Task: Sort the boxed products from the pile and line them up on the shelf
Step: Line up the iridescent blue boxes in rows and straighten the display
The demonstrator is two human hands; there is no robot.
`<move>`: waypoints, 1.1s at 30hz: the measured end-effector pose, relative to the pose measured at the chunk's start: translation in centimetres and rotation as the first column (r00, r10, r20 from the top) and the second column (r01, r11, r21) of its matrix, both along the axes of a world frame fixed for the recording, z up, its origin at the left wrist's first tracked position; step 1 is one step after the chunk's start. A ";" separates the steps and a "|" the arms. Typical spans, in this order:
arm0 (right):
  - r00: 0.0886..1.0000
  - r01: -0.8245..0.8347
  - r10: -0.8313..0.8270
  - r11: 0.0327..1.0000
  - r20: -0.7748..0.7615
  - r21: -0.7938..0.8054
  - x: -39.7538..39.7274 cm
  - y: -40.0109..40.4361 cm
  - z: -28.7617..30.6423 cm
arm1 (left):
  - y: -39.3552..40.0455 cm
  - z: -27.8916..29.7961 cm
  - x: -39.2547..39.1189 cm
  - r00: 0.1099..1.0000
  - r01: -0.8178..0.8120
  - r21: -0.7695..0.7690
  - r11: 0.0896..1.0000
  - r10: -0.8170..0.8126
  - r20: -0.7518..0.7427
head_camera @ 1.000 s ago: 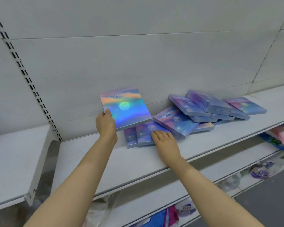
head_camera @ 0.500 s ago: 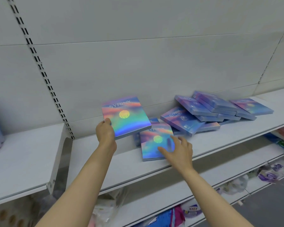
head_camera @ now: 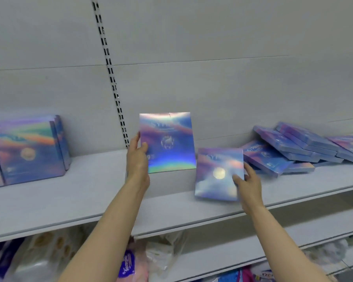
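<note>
Holographic box (head_camera: 168, 142) upright, left hand (head_camera: 138, 157) | shelf (head_camera: 69, 200) bare beneath

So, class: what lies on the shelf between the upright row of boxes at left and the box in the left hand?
Head view: bare shelf.

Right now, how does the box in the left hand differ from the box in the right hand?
The left hand's box stands nearly upright, face out, gripped at its left edge; the right hand's box leans back, gripped at its right edge. The left hand's box sits nearer the slotted rail; the right hand's box, nearer the pile. Both are shiny, rainbow-coloured boxes.
</note>
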State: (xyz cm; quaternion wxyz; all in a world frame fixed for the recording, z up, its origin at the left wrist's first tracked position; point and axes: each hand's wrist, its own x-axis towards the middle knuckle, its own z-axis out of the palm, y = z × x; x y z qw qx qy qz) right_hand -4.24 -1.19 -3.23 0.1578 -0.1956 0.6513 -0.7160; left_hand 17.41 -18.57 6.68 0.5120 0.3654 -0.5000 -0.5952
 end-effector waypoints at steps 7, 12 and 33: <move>0.996 -0.073 0.084 0.949 0.022 -0.307 7.0 -2.6 5.1 | -3.6 2.4 9.0 0.985 -0.114 -0.206 0.972 0.084 -0.148; 0.985 -0.169 0.165 0.928 -0.039 -0.332 12.9 -6.9 6.9 | -7.4 2.1 16.0 0.954 -0.244 -0.142 0.959 0.211 -0.211; 0.920 -0.389 0.382 0.876 -0.083 -0.285 35.0 -18.6 7.6 | -18.7 -2.1 42.6 0.873 -0.483 -0.154 0.862 0.460 -0.163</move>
